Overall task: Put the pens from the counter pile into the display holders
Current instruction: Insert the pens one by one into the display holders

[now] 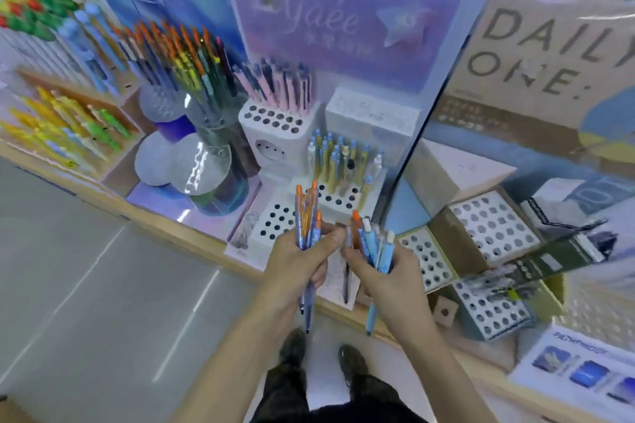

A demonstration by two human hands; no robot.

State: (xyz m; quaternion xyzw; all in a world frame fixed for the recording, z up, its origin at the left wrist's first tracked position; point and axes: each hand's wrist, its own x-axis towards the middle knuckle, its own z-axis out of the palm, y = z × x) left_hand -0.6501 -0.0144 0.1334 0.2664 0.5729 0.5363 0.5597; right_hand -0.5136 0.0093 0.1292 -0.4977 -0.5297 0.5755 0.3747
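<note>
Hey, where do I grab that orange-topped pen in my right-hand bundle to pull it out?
Pinch the orange-topped pen below its cap, coming from above and from the left. It stands taller than the light-blue pens beside it, at the bundle's left edge, so that end is free; the right hand wraps the lower barrel.

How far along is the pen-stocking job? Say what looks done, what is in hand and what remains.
Done: blue-capped pens already stand in the white holder. In hand: the left hand grips orange-capped pens; the right hand grips light-blue pens. Left: both bundles, with many empty holes waiting.
</note>
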